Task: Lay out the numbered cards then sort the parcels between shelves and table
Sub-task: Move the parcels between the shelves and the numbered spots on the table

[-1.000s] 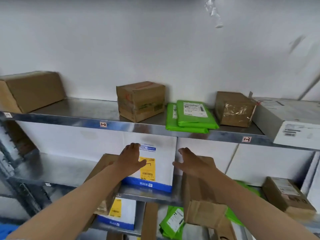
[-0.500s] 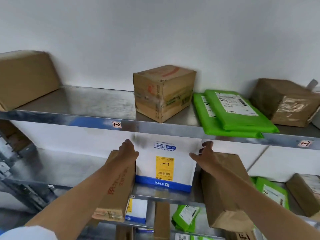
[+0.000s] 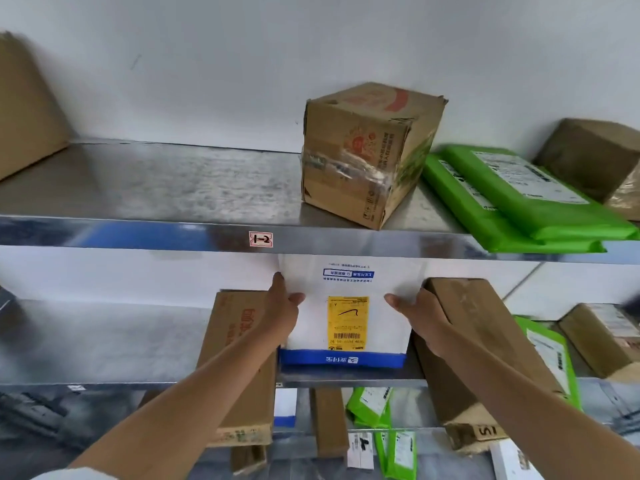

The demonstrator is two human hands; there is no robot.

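While the middle shelf (image 3: 104, 341) stretches right across, the white parcel (image 3: 353, 285) stands upright on it between a long brown box (image 3: 239, 341) and a second brown box (image 3: 474, 323). The left grip (image 3: 282, 306) clasps the parcel's left edge and the right grip (image 3: 419, 313) clasps its right edge, each with its thumb across the front. Smallest of all, a yellow label (image 3: 348, 322) sits on the parcel's face.

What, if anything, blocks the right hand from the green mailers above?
Nothing, so probably yes: green mailers lie at the open shelf edge, though the right hand grips the white parcel.
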